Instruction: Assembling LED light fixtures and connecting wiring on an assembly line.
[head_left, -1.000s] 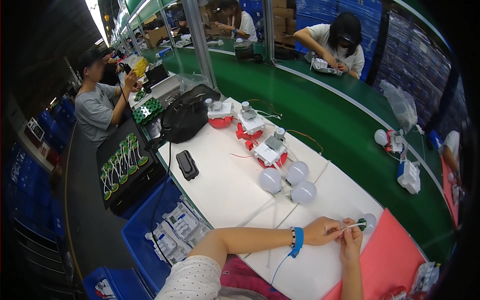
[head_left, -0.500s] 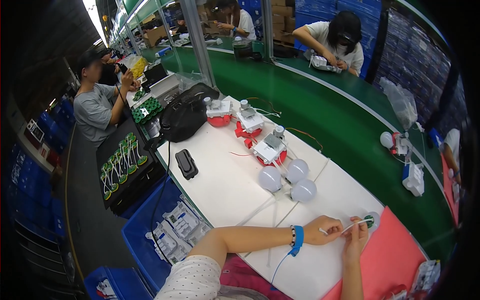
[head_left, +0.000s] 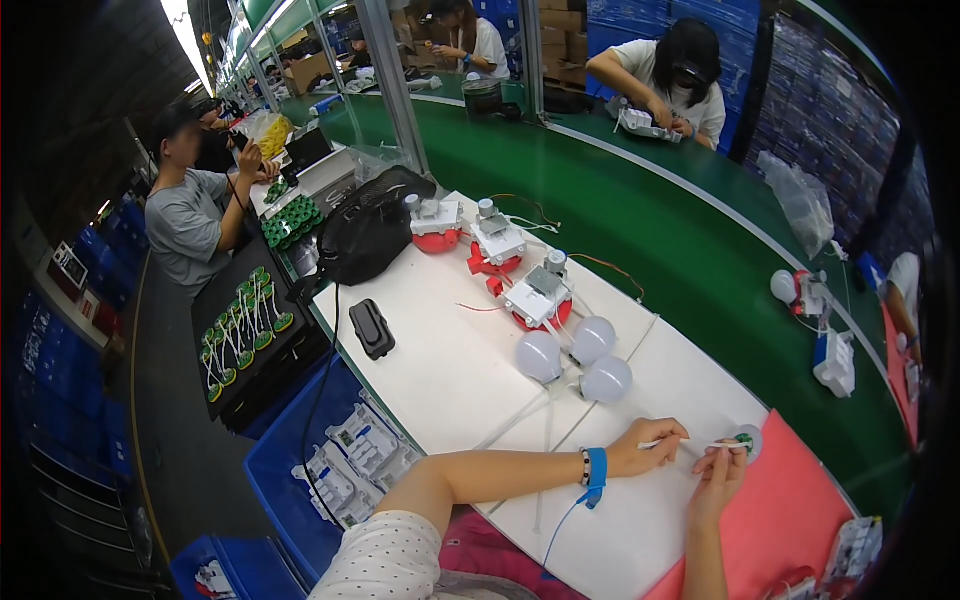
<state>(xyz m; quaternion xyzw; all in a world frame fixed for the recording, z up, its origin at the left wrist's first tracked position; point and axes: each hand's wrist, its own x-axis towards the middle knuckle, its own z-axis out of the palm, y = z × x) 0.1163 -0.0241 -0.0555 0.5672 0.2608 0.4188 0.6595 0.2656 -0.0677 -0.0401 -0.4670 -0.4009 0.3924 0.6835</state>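
Observation:
Above the white tabletop, my left hand [head_left: 648, 447] is closed in a pinch on a thin white cable [head_left: 652, 443]. Just to its right, my right hand [head_left: 718, 478] pinches the cable close to a small round green circuit board [head_left: 744, 441]. The board sits with a pale round dome, by the edge of a salmon-coloured sheet [head_left: 785, 500]. My fingers hide part of the cable. Beyond my hands lie three frosted white bulbs [head_left: 606, 379]. Behind them stand white housings [head_left: 535, 298] with red bases and grey motor-like parts.
A black case [head_left: 372, 329] and a black bag [head_left: 370, 225] lie on the left. Blue bins with white housings [head_left: 345, 470] stand below the table's edge. Wired green boards [head_left: 245, 330] cover a dark stand. Across the green conveyor [head_left: 680, 245], a person [head_left: 680, 85] handles a white housing.
My right hand has shifted right, closer to the board, and my left hand has drawn slightly up. On the conveyor, the bulb and white housing have moved slightly to the right.

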